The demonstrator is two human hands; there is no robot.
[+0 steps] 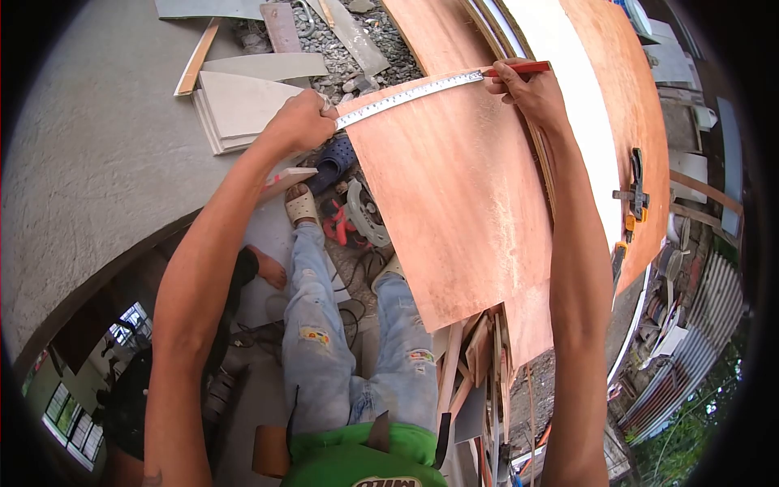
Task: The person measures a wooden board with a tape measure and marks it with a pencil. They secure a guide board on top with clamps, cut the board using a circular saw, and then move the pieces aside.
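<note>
A white tape measure blade (pixel 410 99) stretches across the far end of a reddish plywood sheet (pixel 454 195). My left hand (pixel 302 122) is closed around the tape at the sheet's left edge; the tape's case is mostly hidden in the fingers. At the blade's other end, my right hand (pixel 526 91) pinches a red pencil (pixel 523 70), its tip by the end of the tape. The fingers of that hand are just above the plywood's right part.
Right of the sheet lie larger curved-looking panels (pixel 633 105) with a clamp (pixel 637 191) on them. A circular saw (pixel 365 213) rests on the ground by my feet. Board offcuts (pixel 243 105) lie at upper left. Another person's bare foot (pixel 268 268) shows at left.
</note>
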